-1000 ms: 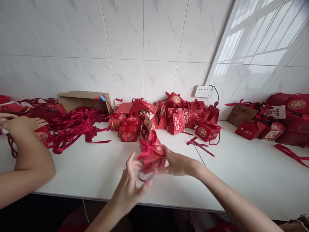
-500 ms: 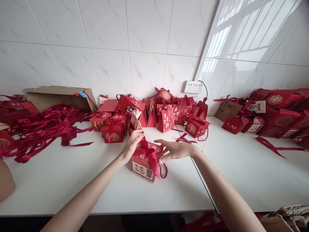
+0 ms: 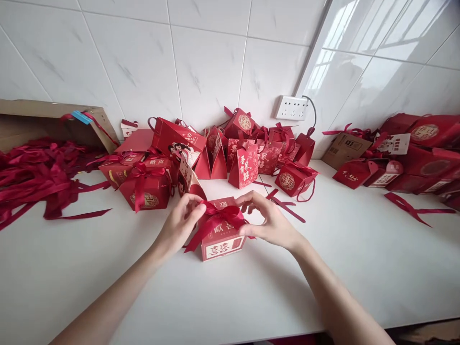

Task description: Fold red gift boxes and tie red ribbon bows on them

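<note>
White table against a tiled wall; I work near its front middle. Far left, an open carton lies on its side, with a heap of loose red ribbons spilling in front of it; what else is inside the carton I cannot tell. Along the wall, a cluster of red gift boxes, most shut, some tied; a second pile of larger boxes at far right. Contents of all are hidden.

The box I am handling stands upright on the table between my hands, lid closed, a red bow across its top. My left hand pinches the bow's left loop between thumb and fingertips. My right hand is curled around the right side, fingers on the ribbon, thumb against the box wall.

My judgement: thin card, light, it will crush if squeezed and slide on the smooth table. The ribbon is soft and slippery. Best hold is by the side walls low down, or the ribbon close to the knot.
</note>
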Motion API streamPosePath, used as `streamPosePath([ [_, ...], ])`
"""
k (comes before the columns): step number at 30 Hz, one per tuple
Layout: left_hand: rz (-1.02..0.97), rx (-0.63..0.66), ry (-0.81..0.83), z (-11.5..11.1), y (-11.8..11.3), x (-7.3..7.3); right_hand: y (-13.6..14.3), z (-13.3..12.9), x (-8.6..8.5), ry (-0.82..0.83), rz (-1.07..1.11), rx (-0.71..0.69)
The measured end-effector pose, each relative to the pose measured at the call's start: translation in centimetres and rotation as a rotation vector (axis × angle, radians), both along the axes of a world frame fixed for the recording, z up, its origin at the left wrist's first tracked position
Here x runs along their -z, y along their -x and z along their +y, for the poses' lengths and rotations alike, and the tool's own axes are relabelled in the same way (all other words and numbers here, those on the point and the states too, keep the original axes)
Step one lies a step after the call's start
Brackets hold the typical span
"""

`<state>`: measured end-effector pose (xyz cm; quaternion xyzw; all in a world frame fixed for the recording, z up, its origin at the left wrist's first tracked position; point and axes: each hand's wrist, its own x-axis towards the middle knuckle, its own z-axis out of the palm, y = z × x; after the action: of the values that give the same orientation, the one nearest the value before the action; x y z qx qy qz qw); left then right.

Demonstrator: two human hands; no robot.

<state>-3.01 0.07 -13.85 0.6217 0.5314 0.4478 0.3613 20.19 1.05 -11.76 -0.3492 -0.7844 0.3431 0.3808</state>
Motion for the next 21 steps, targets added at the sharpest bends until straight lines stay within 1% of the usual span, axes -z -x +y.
streamPosePath([
  [2,-0.010,0.017,0.014,-0.4,-0.6,-0.1,1.0,-0.4,0.3,0.032,0.053,0.047],
  [6,-0.025,0.038,0.042,-1.2,-1.6,-0.3,1.8,-0.4,1.0,0.296,0.192,0.125],
  [8,-0.024,0.053,0.054,-1.3,-1.7,-0.5,1.9,-0.4,1.1,0.377,0.241,0.127],
  [10,-0.062,0.071,0.063,-1.3,-1.7,-0.8,2.0,-0.4,1.1,0.392,0.249,0.135],
  [13,-0.142,0.076,0.119,-1.1,-1.6,-1.0,2.1,-0.7,0.9,0.391,0.217,0.129],
  [17,-0.158,0.019,0.109,-1.2,-1.7,-0.6,2.1,-0.8,0.6,0.374,0.202,0.104],
  [21,-0.182,-0.008,0.087,-1.5,-1.8,-0.2,1.9,-0.6,0.3,0.341,0.174,0.141],
])
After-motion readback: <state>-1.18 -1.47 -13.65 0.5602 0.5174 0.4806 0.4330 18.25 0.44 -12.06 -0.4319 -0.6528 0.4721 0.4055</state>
